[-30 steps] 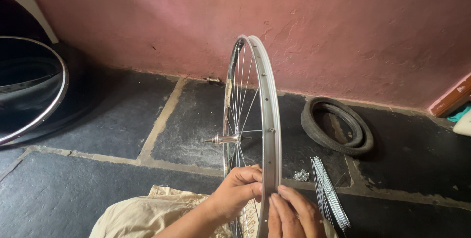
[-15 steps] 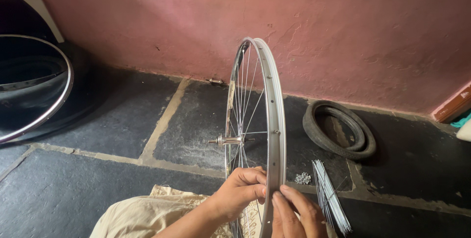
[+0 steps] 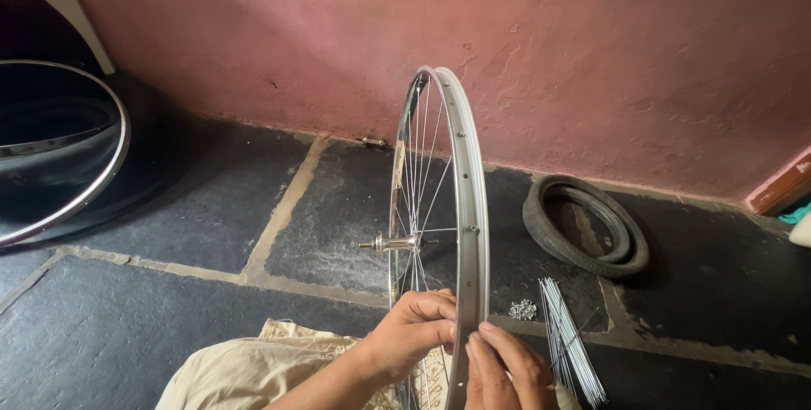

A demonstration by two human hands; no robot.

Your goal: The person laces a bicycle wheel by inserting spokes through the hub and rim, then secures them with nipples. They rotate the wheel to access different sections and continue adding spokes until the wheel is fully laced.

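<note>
A silver bicycle wheel rim stands upright in front of me, seen nearly edge-on, with thin spokes running to a metal hub. My left hand grips the rim's lower left side, fingers curled around its edge. My right hand presses against the rim's lower right side, thumb and fingertips pinched at the rim; whether it holds a small part I cannot tell. A bundle of loose spokes lies on the floor just right of my right hand, beside a small heap of spoke nipples.
A black tyre lies flat on the dark stone floor at the right, near a pink wall. Another wheel rim with a tyre leans at the far left. My knee in beige cloth sits under the wheel.
The view has shifted slightly, so the wheel sits a little further right and lower. Both hands stay on the lower rim with only small finger movements.
</note>
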